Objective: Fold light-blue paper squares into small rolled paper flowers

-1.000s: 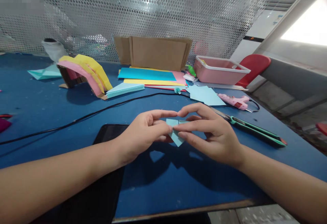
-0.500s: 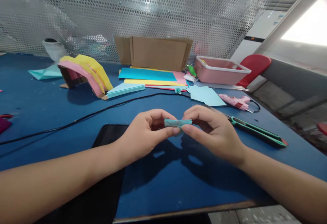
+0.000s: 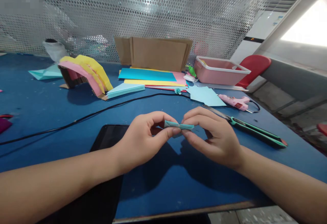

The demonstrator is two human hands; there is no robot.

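A small folded piece of light blue paper is held above the table between both hands. My left hand pinches its left part between thumb and fingers. With thumb and fingertips, my right hand grips the paper near its pinched middle, and the paper's right end shows between the fingers. Behind the right hand lies a utility knife with a black and green handle, its blade pointing left. Under my left forearm is a black tablet.
A black cable crosses the blue table. Beyond it are light blue paper sheets, a stack of folded paper, a yellow and pink cardboard arch, and a pink glue gun. Cardboard and a pink basket stand behind.
The folded paper has dipped slightly, its right end tilting down and showing more. My right hand's fingers have shifted along it and spread a little, uncovering the knife blade.
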